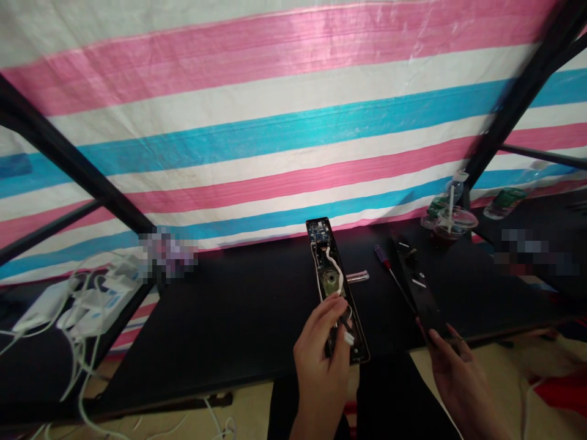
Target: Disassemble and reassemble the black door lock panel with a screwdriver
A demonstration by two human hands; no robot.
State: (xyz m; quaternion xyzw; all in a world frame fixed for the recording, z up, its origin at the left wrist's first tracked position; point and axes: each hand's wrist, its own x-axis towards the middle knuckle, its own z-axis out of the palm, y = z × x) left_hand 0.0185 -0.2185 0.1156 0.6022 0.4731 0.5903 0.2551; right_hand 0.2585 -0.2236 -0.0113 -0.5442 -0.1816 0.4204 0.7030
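A long, narrow black device casing (360, 342) lies on the table with its inside facing up. In it are a blue circuit board (318, 232), a round greenish part (331, 279) and a white cable (338, 264). My left hand (323, 354) is over the casing's near half, fingers closed on a cable; a small white plug (349, 338) shows beside the thumb. My right hand (456, 370) grips the near end of a long black cover (418, 284), tilted at the table's right. Between casing and cover lies a purple-handled screwdriver (382, 255).
A small clear packet (358, 277) lies right of the casing. A plastic cup with a straw (452, 223) and bottles stand at the back right. White chargers and cords (98, 305) crowd the left. A striped sheet (293, 140) hangs behind the black table (229, 311).
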